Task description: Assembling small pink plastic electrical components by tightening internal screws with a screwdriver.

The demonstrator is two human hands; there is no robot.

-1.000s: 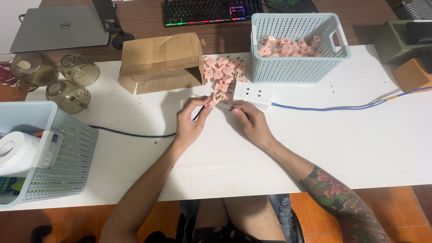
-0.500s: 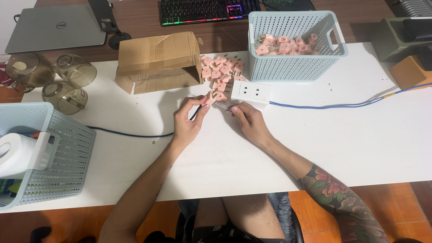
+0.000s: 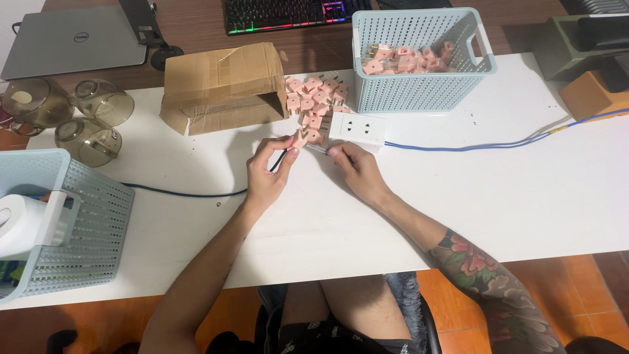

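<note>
Pink plug adapter (image 3: 301, 139) sits pinched between the fingertips of the left hand (image 3: 268, 172), just above the middle of the frame on the white table (image 3: 524, 196). That hand also grips a thin dark cable (image 3: 190, 193), which trails away toward the left edge. The right hand (image 3: 357, 170) lies just beside it, fingers curled around a thin metal-tipped probe (image 3: 317, 149) whose point meets the adapter. Directly above the hands lies a heap of pink adapters (image 3: 314, 98), and touching that heap on its right is a white socket strip (image 3: 358, 128) with a blue cord (image 3: 498, 141) running to the right edge. A torn cardboard box (image 3: 223, 85) stands at upper left of centre. A pale blue basket (image 3: 419, 59) at upper centre holds more pink adapters.
</note>
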